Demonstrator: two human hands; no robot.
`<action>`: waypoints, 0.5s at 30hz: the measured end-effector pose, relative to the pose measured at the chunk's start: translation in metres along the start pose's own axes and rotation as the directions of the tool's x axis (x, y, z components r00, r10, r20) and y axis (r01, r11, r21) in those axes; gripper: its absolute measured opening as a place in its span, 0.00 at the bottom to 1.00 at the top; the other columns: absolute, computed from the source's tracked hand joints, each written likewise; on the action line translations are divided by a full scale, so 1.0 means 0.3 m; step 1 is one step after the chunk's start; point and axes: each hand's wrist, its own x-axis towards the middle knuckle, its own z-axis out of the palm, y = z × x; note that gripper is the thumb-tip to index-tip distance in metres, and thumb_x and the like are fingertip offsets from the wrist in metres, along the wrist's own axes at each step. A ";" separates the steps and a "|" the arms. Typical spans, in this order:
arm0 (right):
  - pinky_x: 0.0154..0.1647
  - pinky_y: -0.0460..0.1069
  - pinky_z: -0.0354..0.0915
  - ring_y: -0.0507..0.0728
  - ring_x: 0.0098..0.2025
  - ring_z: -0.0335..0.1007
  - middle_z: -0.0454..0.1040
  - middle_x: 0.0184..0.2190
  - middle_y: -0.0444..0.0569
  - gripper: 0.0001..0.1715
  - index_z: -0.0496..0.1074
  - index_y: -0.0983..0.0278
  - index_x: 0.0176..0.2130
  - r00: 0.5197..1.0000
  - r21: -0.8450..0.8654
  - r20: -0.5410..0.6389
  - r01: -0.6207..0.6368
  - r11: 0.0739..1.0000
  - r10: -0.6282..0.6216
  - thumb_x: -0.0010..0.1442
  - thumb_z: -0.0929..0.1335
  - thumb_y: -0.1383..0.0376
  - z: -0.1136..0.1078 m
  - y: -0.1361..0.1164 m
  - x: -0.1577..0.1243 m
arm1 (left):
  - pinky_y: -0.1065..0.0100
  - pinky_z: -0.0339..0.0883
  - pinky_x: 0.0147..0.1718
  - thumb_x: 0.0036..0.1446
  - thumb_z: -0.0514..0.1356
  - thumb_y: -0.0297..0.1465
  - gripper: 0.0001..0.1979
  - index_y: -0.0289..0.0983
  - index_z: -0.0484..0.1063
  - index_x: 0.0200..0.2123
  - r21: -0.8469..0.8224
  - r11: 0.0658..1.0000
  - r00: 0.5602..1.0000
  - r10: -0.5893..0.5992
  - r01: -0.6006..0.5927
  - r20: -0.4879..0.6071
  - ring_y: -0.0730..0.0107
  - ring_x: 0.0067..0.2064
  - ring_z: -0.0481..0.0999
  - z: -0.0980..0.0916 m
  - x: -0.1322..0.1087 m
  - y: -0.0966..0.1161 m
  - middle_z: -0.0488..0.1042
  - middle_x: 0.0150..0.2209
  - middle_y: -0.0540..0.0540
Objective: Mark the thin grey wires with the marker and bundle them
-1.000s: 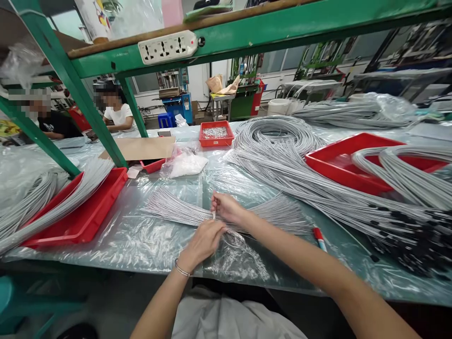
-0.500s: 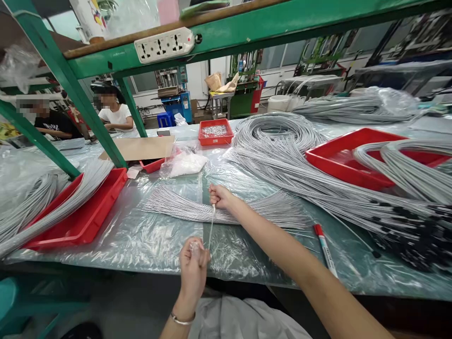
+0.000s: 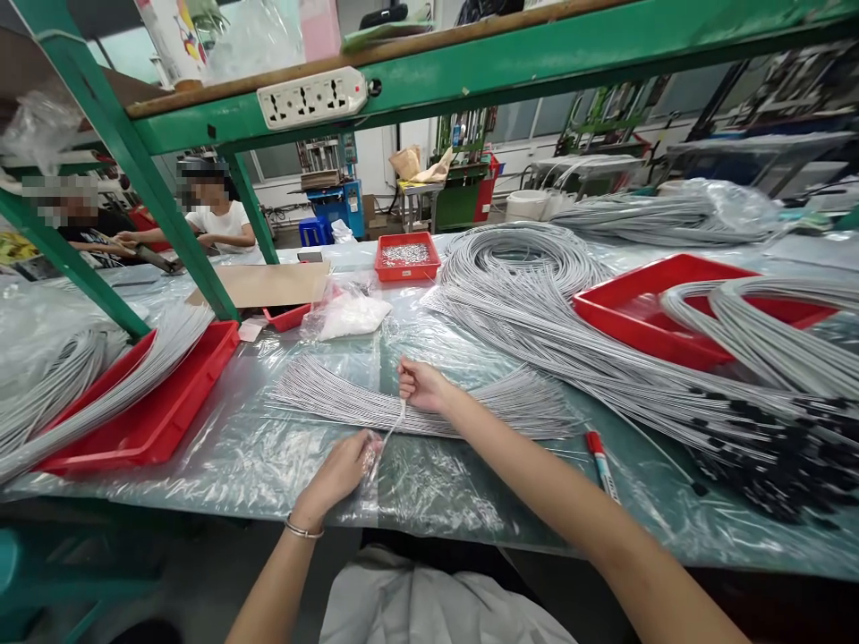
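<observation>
A fanned bundle of thin grey cables (image 3: pixel 335 394) lies across the plastic-covered table. My right hand (image 3: pixel 421 385) is closed over the middle of the bundle, with a pale cord (image 3: pixel 395 422) in its fingers. That cord runs down toward my left hand (image 3: pixel 349 461), whose fingers are closed near the table's front edge. Between the left fingers shows something clear and shiny, like crumpled plastic, too small to make out. A red-capped marker (image 3: pixel 602 465) lies to the right of my right forearm.
Red trays stand at left (image 3: pixel 154 429) and right (image 3: pixel 644 309), with cables over them. Coiled grey cables (image 3: pixel 530 259) with black ends spread right. Behind are a red tray of small metal parts (image 3: pixel 407 258), a plastic bag (image 3: pixel 352 313), a green frame (image 3: pixel 167 215) and two people.
My left hand has moved up and slightly left, turning toward the bundle. My right hand has shifted slightly down, and the cord between them is now slanted.
</observation>
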 end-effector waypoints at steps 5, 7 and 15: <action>0.14 0.43 0.41 0.47 0.14 0.38 0.42 0.13 0.39 0.21 0.55 0.67 0.26 1.000 0.070 -0.025 0.004 0.998 -0.002 0.70 0.53 0.63 -0.014 0.006 0.000 | 0.71 0.57 0.37 0.55 0.45 0.22 0.20 0.36 0.65 0.49 0.121 0.987 0.988 0.093 -0.108 0.122 0.71 0.35 0.68 -0.006 0.013 -0.010 0.70 0.31 0.49; 0.14 0.43 0.41 0.47 0.13 0.38 0.42 0.13 0.38 0.21 0.55 0.67 0.27 0.999 0.086 -0.047 0.022 0.996 -0.018 0.70 0.53 0.63 -0.018 0.011 0.002 | 0.71 0.57 0.37 0.51 0.44 0.18 0.29 0.38 0.58 0.57 0.202 0.967 0.984 0.132 -0.154 0.118 0.71 0.36 0.67 -0.001 0.006 -0.003 0.70 0.34 0.49; 0.14 0.42 0.42 0.47 0.14 0.38 0.42 0.15 0.38 0.20 0.56 0.68 0.28 0.995 0.085 -0.093 0.037 0.996 -0.029 0.70 0.54 0.64 -0.018 0.025 0.012 | 0.68 0.56 0.35 0.59 0.48 0.24 0.13 0.36 0.68 0.43 0.479 0.778 0.892 0.451 -0.406 0.022 0.67 0.38 0.64 0.058 0.050 0.009 0.66 0.37 0.45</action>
